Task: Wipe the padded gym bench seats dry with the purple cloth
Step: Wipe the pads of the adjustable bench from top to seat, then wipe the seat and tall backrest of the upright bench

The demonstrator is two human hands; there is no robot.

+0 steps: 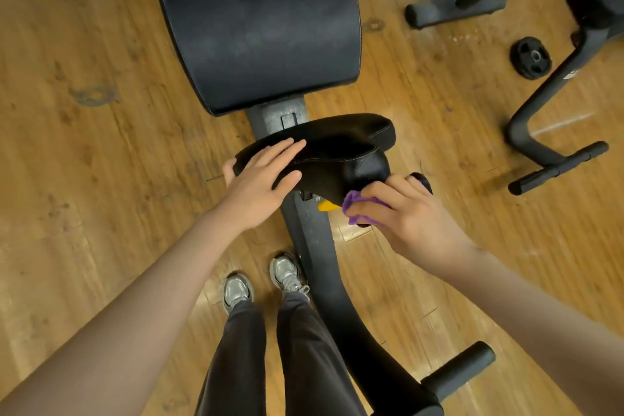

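While bracing the small seat pad (pixel 341 149) at centre frame, left hand (pixel 260 179) laid flat along its near-left edge, fingers straight and spread, thumb hooked under the rim; judged a steadying press so the pad does not shift under the wiping. Right hand (pixel 401 213), just right of centre, fingers curled tight round the bunched purple cloth (pixel 354 204); cloth pressed against the lower right corner of the seat pad, close above a yellow lever (pixel 327 205) on the frame (pixel 314 246); bunching probably meant to reach the curved underside and edge. Hands apart, one at each end of the pad. Large back pad (pixel 256 20) filling upper centre, faintly smeared, no cloth on it; whether dry, cannot tell. Shoes (pixel 263 280) planted at lower centre, close beside the frame, for reach over the seat. Weight plate (pixel 530 57) lying on the wooden floor (pixel 101 145) at upper right, near another machine's legs (pixel 547 132). Seat edge in hand now; broad pad likely next.
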